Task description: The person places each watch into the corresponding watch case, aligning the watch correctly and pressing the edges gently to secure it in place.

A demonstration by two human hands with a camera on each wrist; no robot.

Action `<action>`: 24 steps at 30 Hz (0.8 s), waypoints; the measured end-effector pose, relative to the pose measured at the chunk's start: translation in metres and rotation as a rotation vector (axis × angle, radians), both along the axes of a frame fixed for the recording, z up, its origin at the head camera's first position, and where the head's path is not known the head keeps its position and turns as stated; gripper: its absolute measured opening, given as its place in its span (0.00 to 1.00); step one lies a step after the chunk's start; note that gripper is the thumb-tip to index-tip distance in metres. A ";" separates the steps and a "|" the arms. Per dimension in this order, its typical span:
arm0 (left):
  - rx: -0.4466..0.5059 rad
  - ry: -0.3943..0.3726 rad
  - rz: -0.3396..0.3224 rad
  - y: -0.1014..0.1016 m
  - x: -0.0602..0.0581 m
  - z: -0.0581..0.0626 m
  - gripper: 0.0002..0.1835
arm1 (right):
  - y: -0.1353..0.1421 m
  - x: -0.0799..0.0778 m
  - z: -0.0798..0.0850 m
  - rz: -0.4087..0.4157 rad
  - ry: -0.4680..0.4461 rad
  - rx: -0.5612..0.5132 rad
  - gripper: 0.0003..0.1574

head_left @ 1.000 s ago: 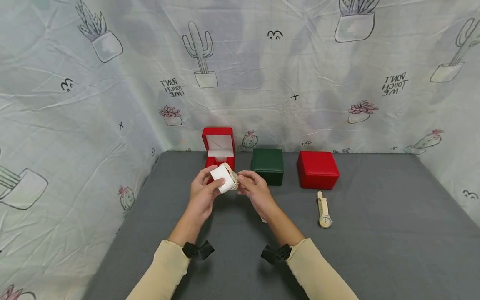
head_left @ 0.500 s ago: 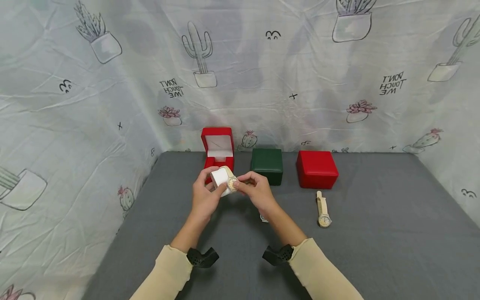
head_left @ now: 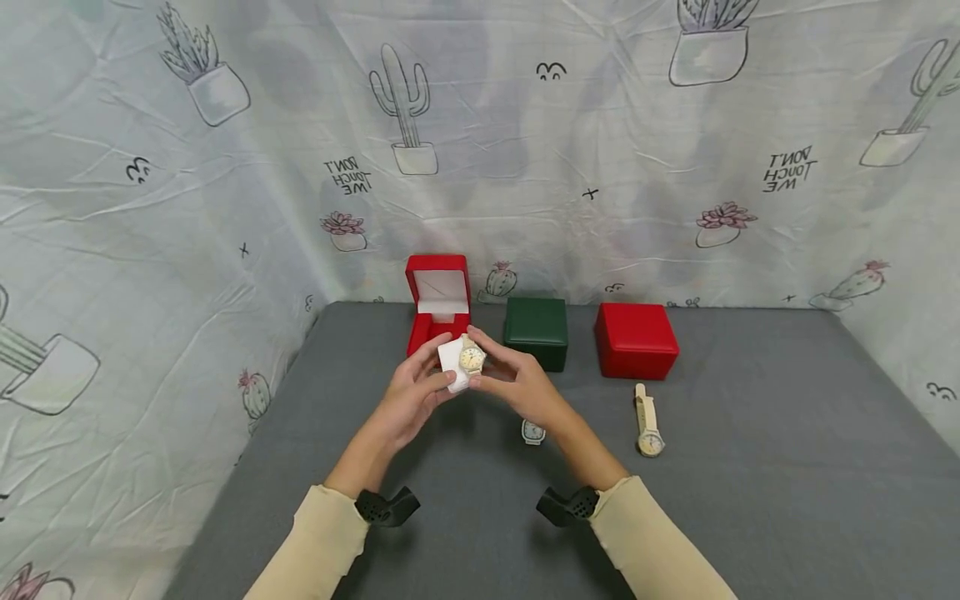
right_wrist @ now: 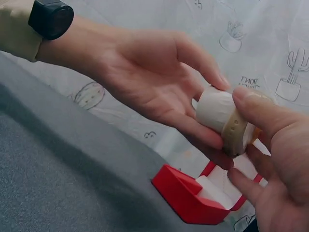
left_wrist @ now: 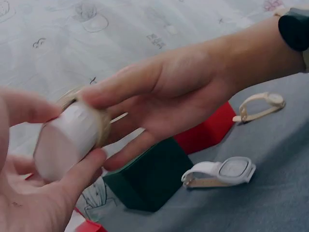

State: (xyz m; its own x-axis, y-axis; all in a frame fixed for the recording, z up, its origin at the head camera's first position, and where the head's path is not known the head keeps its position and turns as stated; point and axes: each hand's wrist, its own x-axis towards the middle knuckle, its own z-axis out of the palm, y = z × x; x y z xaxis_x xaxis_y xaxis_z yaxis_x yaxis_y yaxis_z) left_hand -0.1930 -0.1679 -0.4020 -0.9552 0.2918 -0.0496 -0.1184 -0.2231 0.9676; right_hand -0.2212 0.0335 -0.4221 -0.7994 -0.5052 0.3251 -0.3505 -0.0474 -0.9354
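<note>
Turning dial-up now, the cream watch (head_left: 472, 359) sits round the white cushion (head_left: 452, 358), its face plain to the head camera; the right thumb lies clear of the dial, at its lower edge, a forefinger at the upper; reads as the fitting of watch to cushion being well along, with straightening the likely work in hand; whether the buckle is fastened, cannot tell.

Left hand (head_left: 408, 396) grasping the cushion, thumb below, fingers above; right hand (head_left: 528, 384) pinching the watch between thumb and fingers; right wrist view shows the punched strap (right_wrist: 235, 130) wrapped round the cushion's side; both held up off the grey table (head_left: 750, 458), in front of the open red box (head_left: 437, 262).

Against a second ago: dial then faced off to the right, seen nearly edge-on; half a second ago it showed, but with the right thumb over its rim; now uncovered; right forearm lies farther right, so the white watch (head_left: 533, 432) on the table shows its face, where only a sliver showed before; unchanged are the green box (head_left: 536, 331), the closed red box (head_left: 637, 342) and the second cream watch (head_left: 650, 443), lying just in front of that box.
</note>
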 end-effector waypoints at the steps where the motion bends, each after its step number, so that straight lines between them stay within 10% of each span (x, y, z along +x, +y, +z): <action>1: -0.010 0.009 -0.016 -0.001 0.000 0.000 0.35 | 0.001 0.000 -0.001 -0.002 -0.012 -0.007 0.45; 16: -0.239 0.163 -0.142 -0.005 -0.011 0.004 0.36 | 0.018 -0.001 0.009 -0.027 0.087 0.193 0.50; 24: -0.350 0.166 -0.175 -0.001 -0.009 -0.002 0.34 | 0.015 0.002 -0.004 -0.006 -0.079 -0.017 0.41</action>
